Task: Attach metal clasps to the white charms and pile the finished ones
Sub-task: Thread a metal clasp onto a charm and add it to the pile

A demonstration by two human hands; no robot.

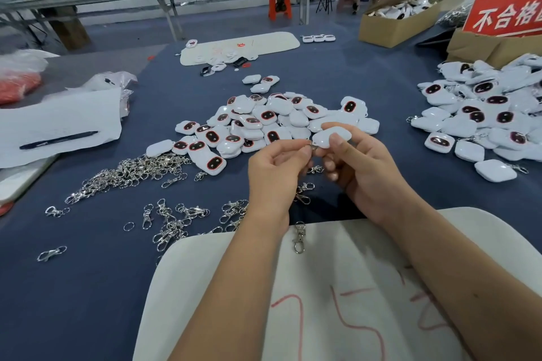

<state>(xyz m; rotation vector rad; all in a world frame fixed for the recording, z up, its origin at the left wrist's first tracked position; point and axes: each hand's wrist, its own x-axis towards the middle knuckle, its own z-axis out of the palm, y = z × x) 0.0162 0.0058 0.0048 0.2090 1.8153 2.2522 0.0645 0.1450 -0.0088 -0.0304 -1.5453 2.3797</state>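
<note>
My right hand [356, 167] grips a white charm [328, 135] above the table, thumb on its top. My left hand [274, 173] pinches a metal clasp [311, 146] at the charm's left edge; the ring is mostly hidden by my fingertips. A heap of white charms with dark oval faces [264, 123] lies just beyond my hands. Loose silver clasps [129, 173] spread across the blue table to the left and under my left wrist. A second heap of charms, some with clasps on them [481, 120], lies at the right.
A white board with red marks [337, 287] lies under my forearms with one clasp [298, 236] on it. White paper with a black pen [58, 139] sits left. Cardboard boxes [396, 22] and a red sign [507, 13] stand far right. Another white board [240, 45] lies at the back.
</note>
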